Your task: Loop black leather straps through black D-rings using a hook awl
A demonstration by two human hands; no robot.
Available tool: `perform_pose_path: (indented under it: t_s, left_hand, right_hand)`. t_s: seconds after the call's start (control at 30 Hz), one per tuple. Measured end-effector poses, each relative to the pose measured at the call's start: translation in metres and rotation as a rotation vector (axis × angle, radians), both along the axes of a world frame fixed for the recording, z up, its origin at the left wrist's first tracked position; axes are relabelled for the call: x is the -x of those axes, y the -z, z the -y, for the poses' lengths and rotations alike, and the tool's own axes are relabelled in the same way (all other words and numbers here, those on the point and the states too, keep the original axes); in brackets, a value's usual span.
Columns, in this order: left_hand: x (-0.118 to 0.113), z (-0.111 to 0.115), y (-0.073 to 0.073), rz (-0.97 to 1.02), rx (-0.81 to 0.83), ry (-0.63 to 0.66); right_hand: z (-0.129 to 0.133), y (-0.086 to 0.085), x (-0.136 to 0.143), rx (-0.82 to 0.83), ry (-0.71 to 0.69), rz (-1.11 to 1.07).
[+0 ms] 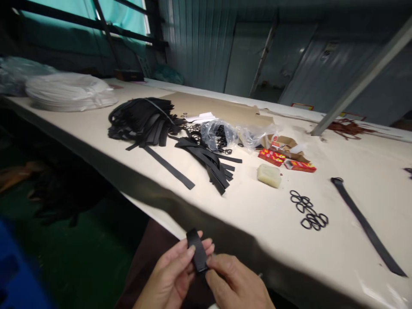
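Just off the table's front edge, my left hand (175, 270) is closed around a folded black webbing strap (198, 254), its thumb pressed on the upper face. My right hand (236, 281) pinches the strap's lower right end between thumb and forefinger. Whether a ring sits in that end is hidden by the fingers. Ahead on the table lie a loose heap of black straps (209, 161) and one single strap (169, 167). Several black D-rings (309, 210) are grouped to the right. Farther right, a long strap (367, 225) has a ring at its far end.
A big bundle of black straps (144, 118) and a clear bag of black rings (219, 134) stand behind the heap. Nearby are a pale wax-like block (269, 176) and red boxes (299, 165). A slanted post (360, 79) rises from the table. White coiled material (69, 92) lies far left.
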State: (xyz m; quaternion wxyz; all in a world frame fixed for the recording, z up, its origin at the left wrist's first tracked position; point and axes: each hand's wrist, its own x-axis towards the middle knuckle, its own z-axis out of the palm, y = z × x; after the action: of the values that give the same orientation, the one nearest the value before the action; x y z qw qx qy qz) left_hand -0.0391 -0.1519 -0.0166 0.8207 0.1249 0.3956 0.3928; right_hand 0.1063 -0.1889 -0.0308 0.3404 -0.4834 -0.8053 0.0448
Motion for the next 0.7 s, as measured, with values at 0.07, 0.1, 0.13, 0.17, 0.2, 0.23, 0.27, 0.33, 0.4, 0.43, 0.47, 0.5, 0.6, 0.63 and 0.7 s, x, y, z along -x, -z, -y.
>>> perform_pose_path:
  t_s: [0.07, 0.1, 0.13, 0.17, 0.2, 0.23, 0.27, 0.33, 0.4, 0.43, 0.47, 0.5, 0.6, 0.63, 0.7]
  left_hand:
    - [-0.003, 0.002, 0.000, -0.051, -0.068, -0.012]
    - [-0.004, 0.004, 0.001, -0.073, -0.110, 0.002]
    - [-0.005, 0.006, 0.003, -0.090, -0.150, 0.013]
    - [-0.006, 0.008, 0.005, -0.100, -0.179, 0.022]
    - [-0.006, 0.009, 0.007, -0.105, -0.194, 0.023]
    - [-0.005, 0.011, 0.009, -0.103, -0.195, 0.018]
    - [-0.005, 0.012, 0.011, -0.097, -0.189, 0.010]
    - [-0.003, 0.013, 0.015, -0.087, -0.173, -0.001]
    - [-0.001, 0.013, 0.019, -0.090, -0.174, 0.005]
    - [0.000, 0.013, 0.020, -0.093, -0.180, 0.014]
    - [0.001, 0.013, 0.021, -0.098, -0.187, 0.025]
    - [0.003, 0.013, 0.021, -0.105, -0.195, 0.043]
    - [0.007, 0.013, 0.018, -0.139, -0.247, 0.122]
    - [0.008, 0.013, 0.016, -0.155, -0.272, 0.149]
    - [0.012, 0.014, 0.014, -0.175, -0.320, 0.188]
  right_hand:
    - [0.002, 0.006, 0.009, -0.030, 0.117, -0.026]
    - [0.003, 0.009, 0.012, -0.006, 0.150, -0.027]
    - [0.005, 0.011, 0.013, 0.055, 0.139, -0.027]
    - [0.007, 0.012, 0.012, 0.128, 0.099, -0.034]
    - [0.008, 0.012, 0.009, 0.195, 0.025, -0.041]
    - [0.008, 0.011, 0.005, 0.236, -0.050, -0.075]
    - [0.008, 0.009, 0.000, 0.255, -0.112, -0.123]
    - [0.006, 0.008, -0.008, 0.319, -0.212, -0.253]
    - [0.004, 0.008, -0.012, 0.435, -0.218, -0.389]
    - [0.003, 0.008, -0.012, 0.512, -0.186, -0.444]
    - [0.003, 0.009, -0.011, 0.582, -0.150, -0.476]
    - [0.002, 0.009, -0.009, 0.630, -0.119, -0.495]
    - [-0.003, 0.012, -0.004, 0.679, -0.036, -0.494]
    - [-0.005, 0.012, -0.003, 0.682, -0.003, -0.479]
    - [-0.009, 0.014, -0.001, 0.705, 0.058, -0.441]
